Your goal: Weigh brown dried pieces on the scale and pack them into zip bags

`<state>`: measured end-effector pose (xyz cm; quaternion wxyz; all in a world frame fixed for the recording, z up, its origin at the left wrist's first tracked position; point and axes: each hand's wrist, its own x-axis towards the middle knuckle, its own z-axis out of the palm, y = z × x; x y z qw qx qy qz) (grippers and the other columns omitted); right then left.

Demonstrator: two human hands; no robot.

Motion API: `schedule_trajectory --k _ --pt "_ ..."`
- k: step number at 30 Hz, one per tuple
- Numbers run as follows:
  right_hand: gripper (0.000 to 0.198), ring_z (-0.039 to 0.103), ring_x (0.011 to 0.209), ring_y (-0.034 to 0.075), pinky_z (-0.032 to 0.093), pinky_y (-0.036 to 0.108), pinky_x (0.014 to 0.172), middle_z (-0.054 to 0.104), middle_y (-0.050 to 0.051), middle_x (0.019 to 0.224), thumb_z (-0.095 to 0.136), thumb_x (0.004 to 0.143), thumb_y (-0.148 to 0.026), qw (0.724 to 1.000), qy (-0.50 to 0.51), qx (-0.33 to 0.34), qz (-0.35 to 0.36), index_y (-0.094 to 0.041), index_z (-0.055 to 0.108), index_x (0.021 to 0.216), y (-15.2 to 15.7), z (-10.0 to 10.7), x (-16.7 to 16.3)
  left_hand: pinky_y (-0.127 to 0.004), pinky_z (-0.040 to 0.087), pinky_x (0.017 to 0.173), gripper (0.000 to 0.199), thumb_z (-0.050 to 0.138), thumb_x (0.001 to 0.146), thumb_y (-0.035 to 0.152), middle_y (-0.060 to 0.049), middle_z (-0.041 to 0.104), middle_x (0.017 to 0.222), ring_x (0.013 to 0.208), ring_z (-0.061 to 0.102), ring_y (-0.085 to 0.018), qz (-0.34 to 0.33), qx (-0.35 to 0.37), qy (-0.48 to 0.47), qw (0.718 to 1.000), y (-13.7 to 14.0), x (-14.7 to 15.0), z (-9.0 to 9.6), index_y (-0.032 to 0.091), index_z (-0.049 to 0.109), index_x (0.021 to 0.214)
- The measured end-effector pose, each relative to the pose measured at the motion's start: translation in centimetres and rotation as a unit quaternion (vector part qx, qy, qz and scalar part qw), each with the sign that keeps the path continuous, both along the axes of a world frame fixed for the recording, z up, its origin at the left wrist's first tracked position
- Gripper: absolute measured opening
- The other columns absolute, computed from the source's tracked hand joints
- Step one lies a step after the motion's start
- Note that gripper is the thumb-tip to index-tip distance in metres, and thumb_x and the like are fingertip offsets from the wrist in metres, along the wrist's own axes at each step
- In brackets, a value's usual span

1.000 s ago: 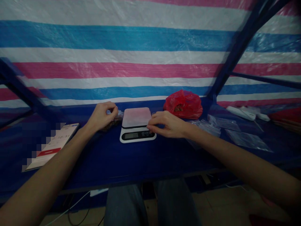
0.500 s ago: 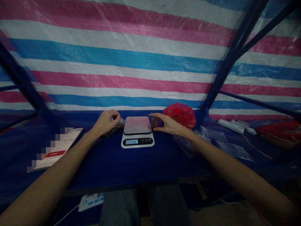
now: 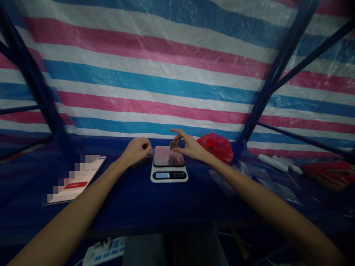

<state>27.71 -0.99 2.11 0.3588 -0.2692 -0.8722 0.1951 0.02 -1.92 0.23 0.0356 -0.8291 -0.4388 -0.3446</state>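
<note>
Two bare hands at work over a blue worktop (image 3: 149, 210), one each side of a white kitchen scale (image 3: 169, 176). R hand (image 3: 190, 146) is part-open, index finger lifted clear; thumb + other fingers grip a small clear container (image 3: 172, 145) w/ brown bits in it. Container's over the rear R part of the scale's pan (image 3: 163, 157); can't tell if its base touches. Display (image 3: 162, 175) is lit, reads approx 0.0.

L hand (image 3: 137, 151) is just L of the scale, thumb & fingers curled round into a loop, tips nearly meeting. Can't tell if anything's pinched there. Under/beside it: a clear bag (image 3: 143, 161) w/ dark brown contents, mostly hidden by the hand.

Red plastic bag (image 3: 222, 148) sits behind R wrist, mouth open, brown stuff showing. Flat clear plastic bags (image 3: 279, 190) lie on the R side, some partly behind the R forearm. Further R, some white items (image 3: 273, 162) & a red bundle (image 3: 328, 173), blurry. Far L: a phone-like device (image 3: 80, 181), screen lit w/ red band, part pixelated. White power strip (image 3: 107, 253) below worktop edge, bottom L. Striped plastic sheet (image 3: 155, 87) hangs behind everything.
</note>
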Motion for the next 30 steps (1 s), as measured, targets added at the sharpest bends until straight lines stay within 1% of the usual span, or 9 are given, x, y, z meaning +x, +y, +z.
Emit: schedule_trajectory --k 3,6,9,12,15,18,21,26,30 --pt "0.08 0.069 0.101 0.023 0.053 0.043 0.095 0.072 0.008 0.107 0.078 0.08 -0.022 0.999 -0.053 -0.003 0.001 -0.023 0.041 0.151 0.4 -0.2 -0.6 -0.03 0.033 0.063 0.029 0.047 0.088 0.025 -0.002 0.059 0.064 0.063 0.052 -0.015 -0.002 -0.001 -0.002 1.0 0.1 -0.1 -0.1 0.019 0.051 0.06" --pt "0.066 0.067 0.103 0.023 0.053 0.04 0.093 0.072 0.01 0.114 0.072 0.085 -0.025 0.997 -0.054 0.029 -0.039 -0.022 0.049 0.146 0.9 1.0 2.1 -0.03 0.033 0.063 0.03 0.046 0.089 0.026 -0.002 0.058 0.064 0.063 0.052 -0.015 -0.005 0.001 0.002 1.0 0.1 -0.2 -0.2 0.019 0.05 0.059" --pt "0.027 0.068 0.088 0.021 0.053 0.035 0.082 0.075 0.009 0.099 0.056 0.087 -0.017 0.985 -0.094 0.058 -0.13 -0.016 0.073 0.108 1.9 2.7 7.7 -0.03 0.033 0.063 0.031 0.046 0.089 0.026 -0.002 0.058 0.063 0.064 0.052 -0.016 -0.001 -0.002 0.0 1.0 0.2 -0.2 -0.3 0.019 0.049 0.059" --pt "0.021 0.066 0.068 0.021 0.05 0.032 0.068 0.073 0.006 0.072 0.055 0.076 -0.007 0.948 -0.244 -0.014 -0.206 -0.016 0.074 0.073 3.1 2.9 13.2 -0.03 0.034 0.064 0.029 0.046 0.088 0.025 -0.002 0.059 0.065 0.065 0.053 -0.016 -0.002 -0.013 -0.001 1.0 0.2 0.0 -0.3 0.019 0.051 0.06" --pt "0.016 0.071 0.076 0.024 0.052 0.033 0.072 0.078 0.009 0.085 0.063 0.078 -0.012 0.935 -0.278 -0.025 -0.218 -0.017 0.077 0.081 3.7 1.1 15.6 -0.029 0.034 0.064 0.03 0.046 0.088 0.025 -0.002 0.059 0.065 0.064 0.053 -0.016 -0.002 -0.019 -0.001 1.0 0.1 0.1 -0.2 0.019 0.05 0.06" --pt "0.017 0.073 0.089 0.026 0.055 0.034 0.08 0.079 0.01 0.1 0.07 0.083 -0.024 0.946 -0.267 -0.026 -0.18 -0.02 0.078 0.097 4.0 -0.9 15.4 -0.03 0.034 0.063 0.032 0.046 0.089 0.026 -0.002 0.057 0.062 0.062 0.051 -0.015 0.001 -0.021 0.002 1.0 -0.1 0.2 0.0 0.019 0.049 0.057" --pt "0.016 0.073 0.091 0.027 0.055 0.036 0.082 0.078 0.011 0.1 0.071 0.082 -0.022 0.953 -0.243 -0.021 -0.178 -0.018 0.076 0.096 4.2 -2.2 14.7 -0.03 0.034 0.063 0.033 0.047 0.089 0.026 -0.001 0.055 0.061 0.062 0.05 -0.015 0.001 -0.022 0.002 1.0 -0.3 0.4 0.2 0.019 0.049 0.057" --pt "0.008 0.069 0.074 0.024 0.05 0.033 0.069 0.076 0.011 0.084 0.068 0.082 -0.015 0.946 -0.244 0.015 -0.212 -0.017 0.074 0.088 4.5 -2.4 14.9 -0.03 0.033 0.063 0.032 0.047 0.088 0.023 0.0 0.053 0.061 0.062 0.049 -0.014 -0.005 -0.021 0.0 1.0 -0.5 0.7 0.2 0.019 0.047 0.056" --pt "0.009 0.067 0.073 0.023 0.044 0.033 0.066 0.075 0.01 0.083 0.065 0.084 -0.012 0.929 -0.262 0.054 -0.256 -0.016 0.073 0.084 4.2 -1.5 15.7 -0.03 0.033 0.064 0.033 0.046 0.09 0.024 0.0 0.052 0.062 0.062 0.048 -0.014 -0.01 -0.025 -0.001 1.0 -0.7 0.9 0.2 0.019 0.048 0.058"
